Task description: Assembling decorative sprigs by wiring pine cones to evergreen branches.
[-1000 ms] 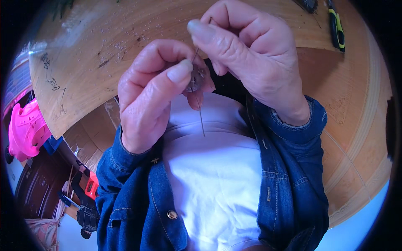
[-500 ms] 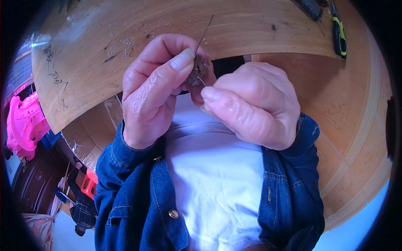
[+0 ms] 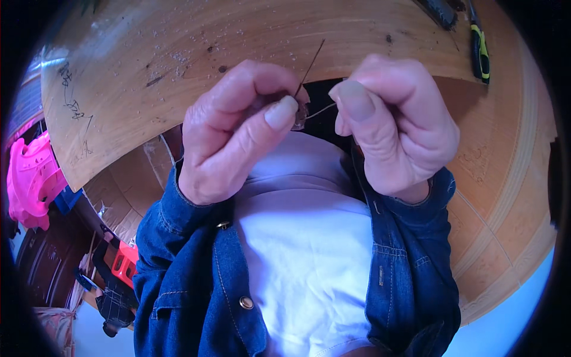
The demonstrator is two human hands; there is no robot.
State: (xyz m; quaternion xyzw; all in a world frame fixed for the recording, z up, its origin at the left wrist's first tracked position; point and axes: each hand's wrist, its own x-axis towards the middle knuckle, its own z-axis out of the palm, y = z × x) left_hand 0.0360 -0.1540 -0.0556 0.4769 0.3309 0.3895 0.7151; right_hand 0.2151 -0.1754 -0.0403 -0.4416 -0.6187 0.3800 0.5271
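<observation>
My left hand [image 3: 241, 134] is closed around a small brown, rough-looking lump [image 3: 302, 115], pinched between thumb and fingers and mostly hidden by them. A thin dark wire-like piece [image 3: 312, 64] sticks up from beside the left thumb, slanting to the upper right. From the lump a thin pale strand [image 3: 322, 111] runs across a short gap to my right hand [image 3: 398, 122]. The right thumb and bent forefinger are pinched on its end. Both hands are raised in front of my body, near the table's front edge.
A wooden table [image 3: 131, 89] with scattered pale crumbs spans the far side. Black-and-yellow pliers [image 3: 479, 53] lie at its right, by a dark brush-like thing [image 3: 437, 12]. Left are a pink plastic item [image 3: 35, 178], a red stool [image 3: 125, 262] and another person [image 3: 116, 300].
My right hand has moved right and slightly up, away from the lump, drawing the strand out longer. My left hand has shifted a little right and turned, hiding more of the lump.
</observation>
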